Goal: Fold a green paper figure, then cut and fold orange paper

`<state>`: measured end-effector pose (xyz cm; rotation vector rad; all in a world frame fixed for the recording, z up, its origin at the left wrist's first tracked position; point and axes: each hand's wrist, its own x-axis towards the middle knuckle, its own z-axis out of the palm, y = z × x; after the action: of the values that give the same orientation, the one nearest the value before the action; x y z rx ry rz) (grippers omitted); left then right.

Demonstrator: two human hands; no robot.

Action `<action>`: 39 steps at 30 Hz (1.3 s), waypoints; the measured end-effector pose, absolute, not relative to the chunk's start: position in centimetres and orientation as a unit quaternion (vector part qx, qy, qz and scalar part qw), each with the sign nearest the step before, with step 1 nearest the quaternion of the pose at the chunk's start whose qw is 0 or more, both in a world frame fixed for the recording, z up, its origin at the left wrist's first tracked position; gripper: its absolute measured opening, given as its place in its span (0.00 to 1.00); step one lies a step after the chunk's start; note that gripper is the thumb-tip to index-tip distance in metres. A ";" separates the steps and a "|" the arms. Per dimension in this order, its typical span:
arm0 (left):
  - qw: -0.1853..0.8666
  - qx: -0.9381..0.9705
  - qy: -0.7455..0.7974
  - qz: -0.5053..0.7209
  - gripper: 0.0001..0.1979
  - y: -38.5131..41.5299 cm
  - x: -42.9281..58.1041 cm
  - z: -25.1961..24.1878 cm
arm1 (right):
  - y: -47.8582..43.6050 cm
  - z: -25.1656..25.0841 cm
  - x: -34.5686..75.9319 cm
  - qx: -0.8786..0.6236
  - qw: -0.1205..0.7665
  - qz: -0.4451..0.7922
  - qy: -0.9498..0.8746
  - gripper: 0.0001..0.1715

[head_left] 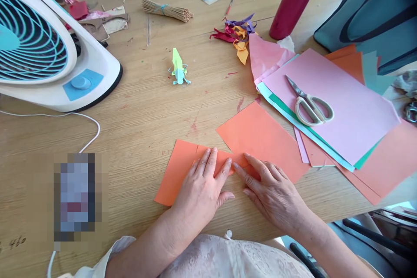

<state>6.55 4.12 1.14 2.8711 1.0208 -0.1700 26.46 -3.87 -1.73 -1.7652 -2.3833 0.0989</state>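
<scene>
An orange sheet of paper (177, 169) lies on the table in front of me, with a folded part under my fingers. My left hand (203, 186) rests flat on it, fingers stretched out and pressing it down. On the paper's right end is my right hand (269, 186); its thumb and fingertips touch the folded edge, but whether they pinch it is partly hidden. Just behind, a second orange sheet (260, 139) lies flat, partly under my right hand. Farther back stands a small green and blue origami figure (178, 69).
Scissors (312, 106) lie on stacked coloured paper (352, 95) at the right. Behind are folded paper pieces (239, 32), a dark red bottle (296, 2) and a teal bag (368, 17). A fan (97, 74) stands left, near a blurred-out device (74, 197) and a bundle of sticks (167, 10).
</scene>
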 end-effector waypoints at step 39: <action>0.052 0.941 0.329 -0.066 0.30 4.5 6.6 1.6 | -4.0 0.1 25.8 -0.559 0.071 0.070 -0.823 0.35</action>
<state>6.62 4.50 1.62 2.8606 0.9990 -0.1999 25.84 -4.02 0.15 -1.6813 -2.4758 0.2107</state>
